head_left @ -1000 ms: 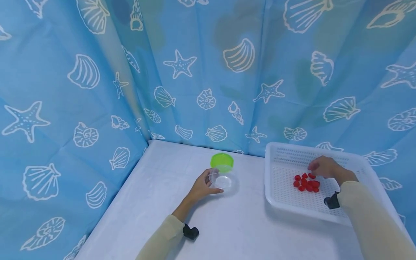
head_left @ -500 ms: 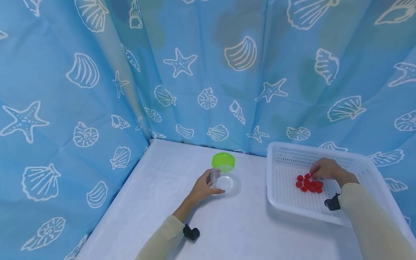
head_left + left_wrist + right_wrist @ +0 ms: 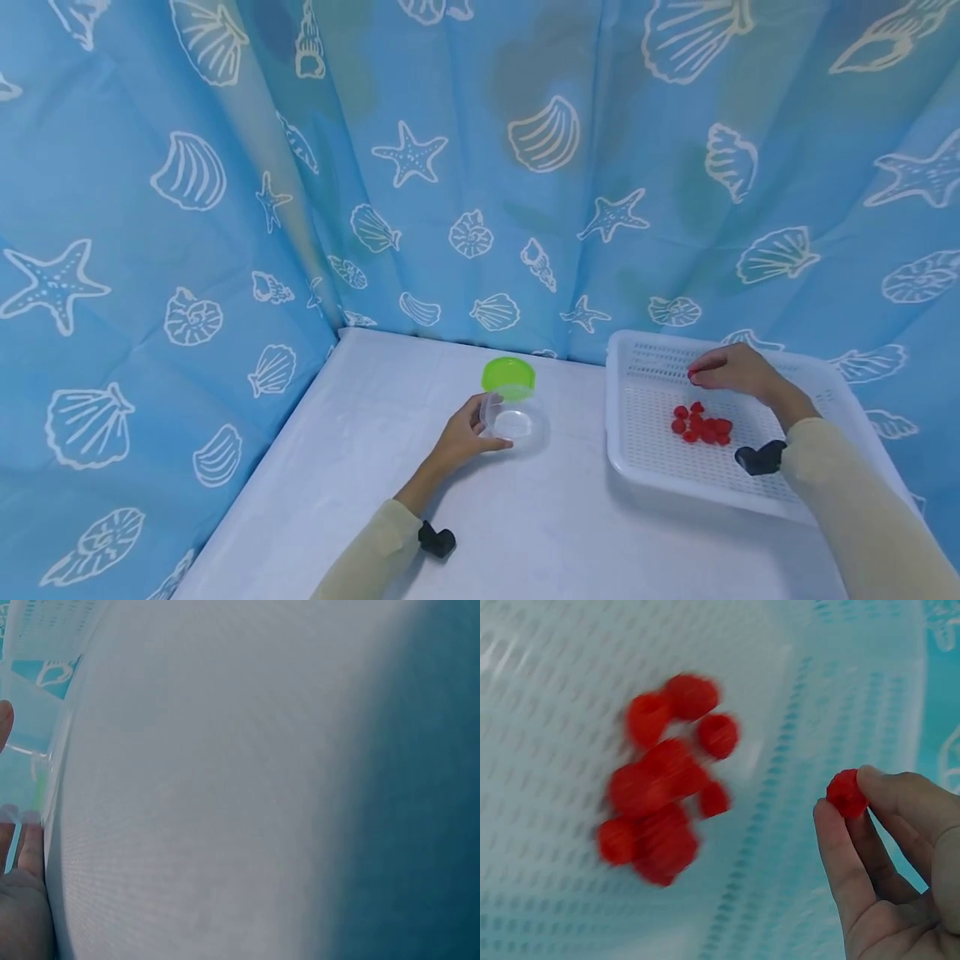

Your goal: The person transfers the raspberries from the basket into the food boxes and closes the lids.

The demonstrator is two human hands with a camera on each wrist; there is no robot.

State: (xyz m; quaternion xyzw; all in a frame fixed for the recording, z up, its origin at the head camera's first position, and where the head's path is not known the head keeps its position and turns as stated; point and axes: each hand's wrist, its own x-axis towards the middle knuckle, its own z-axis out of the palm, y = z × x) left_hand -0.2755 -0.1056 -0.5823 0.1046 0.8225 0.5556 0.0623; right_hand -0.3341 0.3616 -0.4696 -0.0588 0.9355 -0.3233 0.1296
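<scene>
My right hand pinches one red raspberry between thumb and fingertips, raised over the white perforated basket. Below it, several raspberries lie in a loose cluster on the basket's floor. On the table to the left, my left hand holds a small clear plastic container by its left side, thumb at the front and fingers behind. The container stands upright and no fruit shows inside it. Only part of that hand appears in the left wrist view, at the left edge.
A bright green lid lies just behind the container. The white-covered table stretches between container and basket. A blue curtain with shell patterns encloses the back and left.
My right hand has reached down to the cluster, taken hold of a raspberry and lifted it up and to the left. My left hand stays on the container.
</scene>
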